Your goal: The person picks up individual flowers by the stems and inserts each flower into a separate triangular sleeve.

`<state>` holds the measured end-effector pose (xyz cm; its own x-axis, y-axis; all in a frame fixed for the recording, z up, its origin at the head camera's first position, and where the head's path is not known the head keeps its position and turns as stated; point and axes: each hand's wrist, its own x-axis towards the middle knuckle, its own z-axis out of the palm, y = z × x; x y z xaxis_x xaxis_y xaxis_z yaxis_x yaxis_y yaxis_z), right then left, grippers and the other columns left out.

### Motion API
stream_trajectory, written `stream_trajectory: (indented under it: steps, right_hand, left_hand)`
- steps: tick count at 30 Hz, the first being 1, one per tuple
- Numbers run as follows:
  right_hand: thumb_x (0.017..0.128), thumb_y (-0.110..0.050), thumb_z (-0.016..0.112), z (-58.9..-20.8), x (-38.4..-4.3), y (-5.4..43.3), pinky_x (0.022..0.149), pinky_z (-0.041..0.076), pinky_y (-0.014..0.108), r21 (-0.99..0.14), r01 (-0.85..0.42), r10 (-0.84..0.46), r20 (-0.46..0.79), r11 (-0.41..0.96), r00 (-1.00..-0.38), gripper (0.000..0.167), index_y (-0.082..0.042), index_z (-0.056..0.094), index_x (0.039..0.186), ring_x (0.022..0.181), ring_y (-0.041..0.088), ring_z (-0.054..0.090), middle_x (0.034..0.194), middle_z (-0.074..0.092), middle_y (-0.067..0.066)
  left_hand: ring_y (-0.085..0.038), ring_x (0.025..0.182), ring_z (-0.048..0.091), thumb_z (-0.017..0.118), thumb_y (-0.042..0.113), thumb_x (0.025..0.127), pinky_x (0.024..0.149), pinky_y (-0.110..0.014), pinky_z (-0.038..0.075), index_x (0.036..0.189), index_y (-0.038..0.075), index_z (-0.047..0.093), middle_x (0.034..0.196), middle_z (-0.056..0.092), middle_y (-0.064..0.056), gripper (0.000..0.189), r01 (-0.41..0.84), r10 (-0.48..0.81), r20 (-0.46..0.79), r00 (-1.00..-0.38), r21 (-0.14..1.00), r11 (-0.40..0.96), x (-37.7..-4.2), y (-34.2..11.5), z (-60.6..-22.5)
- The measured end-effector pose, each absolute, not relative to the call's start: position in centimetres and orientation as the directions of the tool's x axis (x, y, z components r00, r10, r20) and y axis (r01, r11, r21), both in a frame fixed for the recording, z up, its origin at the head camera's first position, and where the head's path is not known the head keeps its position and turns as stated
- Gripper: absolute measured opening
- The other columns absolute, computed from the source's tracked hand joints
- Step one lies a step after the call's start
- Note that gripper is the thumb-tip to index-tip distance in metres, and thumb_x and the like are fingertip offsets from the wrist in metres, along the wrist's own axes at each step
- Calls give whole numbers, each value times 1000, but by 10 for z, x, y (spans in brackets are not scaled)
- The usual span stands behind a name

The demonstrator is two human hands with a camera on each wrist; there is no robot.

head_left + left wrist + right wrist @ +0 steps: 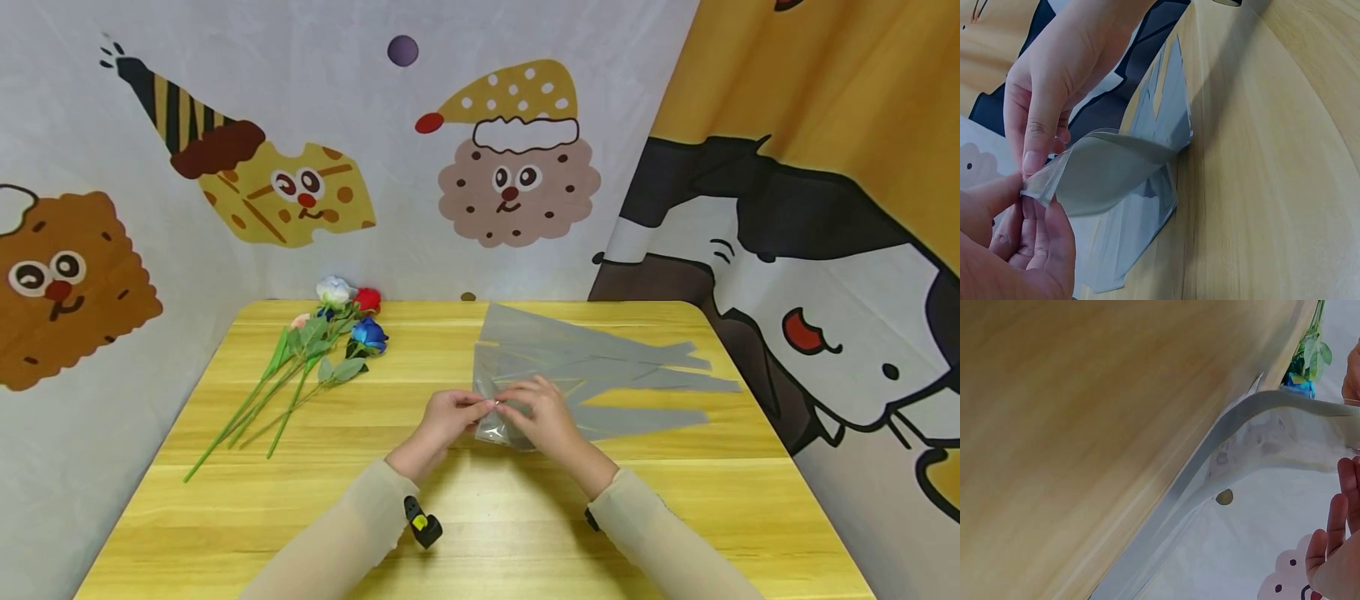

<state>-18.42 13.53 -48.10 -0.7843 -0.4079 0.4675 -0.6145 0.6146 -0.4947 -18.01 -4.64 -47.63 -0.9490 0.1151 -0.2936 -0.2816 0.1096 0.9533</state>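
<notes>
Left hand: at the centre of the frame [452, 421], thumb and fingers pinching the edge of a grey sleeve [1113, 172].
Right hand: just beside it, right of centre [546, 414], thumb and fingertips closed on the same edge, the fingertips of both hands close together.
Brown biscuit print: far left of the frame, on the pale backdrop [45, 108].
Cheese print: upper left [337, 187], with a striped hat.
Artificial flowers: left of centre, blooms upward, among them a white one [334, 291], a red one [368, 300] and a blue one [369, 335]; the green stems [232, 433] fan toward the lower left.
Wrist device: lower centre, black with yellow, at the left cuff [423, 525].
Table: wood-grained, across the lower half [517, 542].
Held sleeve: centre of the frame, between the hands, translucent and bowed.
Pink biscuit print: upper centre [517, 204].
Other grey sleeves: right of centre, lying on the table, overlapping, narrow ends rightward [652, 419].
Yellow curtain: upper right [840, 75].
</notes>
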Motion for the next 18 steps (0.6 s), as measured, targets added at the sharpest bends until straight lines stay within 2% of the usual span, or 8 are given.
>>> stream_trajectory:
  steps: [5, 8, 13, 18]
  right_hand:
    - [80, -22, 75, -481, -185, 136, 83, 47, 39, -497, -594, -370, 480, 633, -795, 9, -18, 73, 88, 89, 16, 58, 93, 72, -2]
    - [79, -21, 76, -481, -186, 139, 80, 48, 37, -504, -585, -346, 491, 636, -799, 8, -18, 73, 86, 88, 14, 58, 90, 71, -4]
    - [77, -18, 78, -480, -187, 142, 76, 45, 36, -510, -596, -327, 523, 620, -787, 10, -18, 73, 85, 84, 15, 59, 88, 72, -5]
    - [78, -16, 77, -479, -187, 141, 76, 44, 37, -507, -599, -322, 532, 619, -783, 10, -17, 73, 87, 85, 15, 59, 89, 72, -5]
  left_hand:
    - [-11, 70, 57, 69, 28, 87, 68, -30, 56, 101, 1, 69, 87, 64, -3, 31, -328, 117, -333, -936, 943, 62, -180, -49, -475]
    - [-14, 72, 62, 69, 27, 87, 71, -35, 57, 103, 1, 68, 85, 65, -4, 30, -354, 81, -356, -931, 934, 43, -181, -51, -475]
    - [-23, 69, 68, 68, 14, 86, 62, -33, 57, 105, 0, 66, 75, 68, -8, 24, -313, 18, -317, -948, 942, 121, -182, -55, -475]
    - [-31, 73, 69, 67, 7, 84, 61, -35, 57, 104, -1, 65, 79, 68, -11, 22, -261, 20, -268, -963, 950, 169, -182, -57, -478]
